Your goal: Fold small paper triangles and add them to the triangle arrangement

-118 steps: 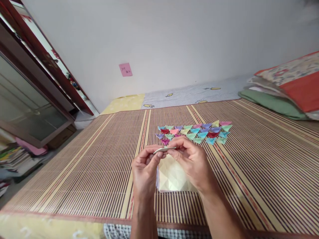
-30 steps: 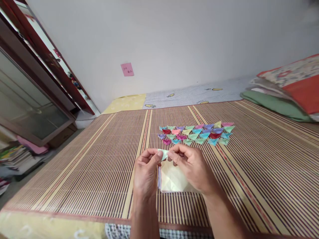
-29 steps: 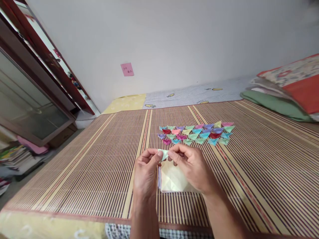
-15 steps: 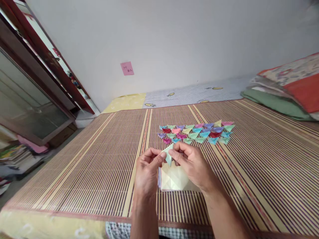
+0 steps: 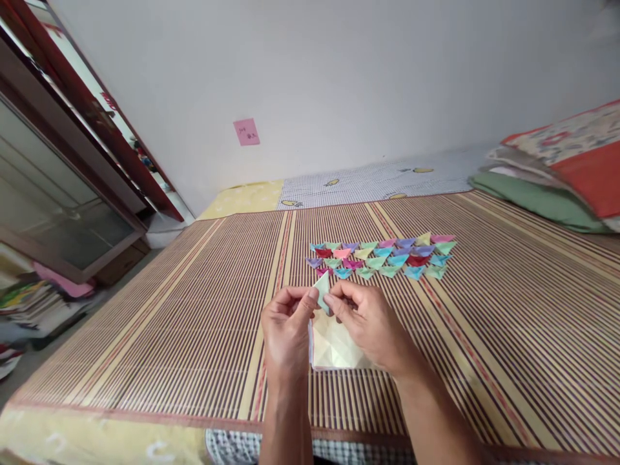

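A small pale green folded paper piece (image 5: 321, 290), pointed at the top, is pinched between both hands. My left hand (image 5: 287, 323) grips its left edge with thumb and fingers. My right hand (image 5: 371, 320) pinches its right side, the fingertips partly hidden behind the paper. Beneath the hands lies a stack of creased paper sheets (image 5: 336, 349), pale yellow on top, partly covered by my right hand. Just beyond, several rows of small folded paper boats (image 5: 376, 263) in many colours stand on the striped mat (image 5: 208, 342).
The bamboo mat covers a bed with a checked sheet (image 5: 358, 187) along the wall. Folded bedding (image 5: 542, 200) and a red-and-patterned pillow (image 5: 581, 155) are piled at the far right. A pink note (image 5: 247, 132) is stuck on the wall. A glass-panelled door (image 5: 58, 187) stands at the left.
Both hands, still pinching the paper piece, have shifted slightly left. The paper has turned a little between the fingers. The paper boats and the stack have stayed in place.
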{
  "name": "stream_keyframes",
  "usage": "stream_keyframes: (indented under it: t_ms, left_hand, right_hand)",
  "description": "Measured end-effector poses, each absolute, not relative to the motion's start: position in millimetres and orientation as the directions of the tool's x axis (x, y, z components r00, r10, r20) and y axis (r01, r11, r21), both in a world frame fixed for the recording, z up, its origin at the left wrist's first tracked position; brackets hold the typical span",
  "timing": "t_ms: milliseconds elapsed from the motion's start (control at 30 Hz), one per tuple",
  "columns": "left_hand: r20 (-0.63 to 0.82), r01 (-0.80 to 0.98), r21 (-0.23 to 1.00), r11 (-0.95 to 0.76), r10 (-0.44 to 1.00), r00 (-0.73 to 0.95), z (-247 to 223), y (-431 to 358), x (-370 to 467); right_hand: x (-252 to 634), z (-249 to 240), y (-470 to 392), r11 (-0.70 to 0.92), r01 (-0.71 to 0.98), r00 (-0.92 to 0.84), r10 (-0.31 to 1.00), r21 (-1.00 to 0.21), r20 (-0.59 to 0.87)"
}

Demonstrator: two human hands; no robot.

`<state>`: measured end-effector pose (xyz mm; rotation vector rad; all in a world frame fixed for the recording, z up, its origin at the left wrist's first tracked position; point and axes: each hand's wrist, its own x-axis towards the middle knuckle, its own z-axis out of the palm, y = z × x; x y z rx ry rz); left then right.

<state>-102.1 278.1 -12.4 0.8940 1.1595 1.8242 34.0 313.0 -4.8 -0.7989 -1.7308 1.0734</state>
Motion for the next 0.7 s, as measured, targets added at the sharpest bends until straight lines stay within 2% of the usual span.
stream_keyframes:
  t_ms: [167, 333, 500, 700]
  left_hand:
    - [0.064, -0.376, 0.899, -0.225, 0.916, -0.396, -7.4, 278.8, -100.6]
    - [0.006, -0.506, 0.824, -0.255, 0.897, -0.441, -2.0, 281.2, -97.4]
    - [-0.02, -0.532, 0.809, -0.249, 0.894, -0.448, -1.8, 281.0, -95.2]
    - [0.08, -0.419, 0.853, -0.312, 0.871, -0.485, -6.3, 280.5, -93.5]
  right_hand:
    - [37.1, -6.0, 315.0, 0.373, -0.033, -0.389, 0.85, -0.927, 0.355]
    - [36.9, -5.9, 314.3, 0.305, -0.032, -0.496, 0.822, -0.952, 0.28]
    - [35.4, -4.3, 312.3, 0.376, -0.036, -0.455, 0.819, -0.926, 0.35]
    - [36.0, -0.2, 313.5, 0.411, -0.014, -0.406, 0.831, -0.912, 0.381]
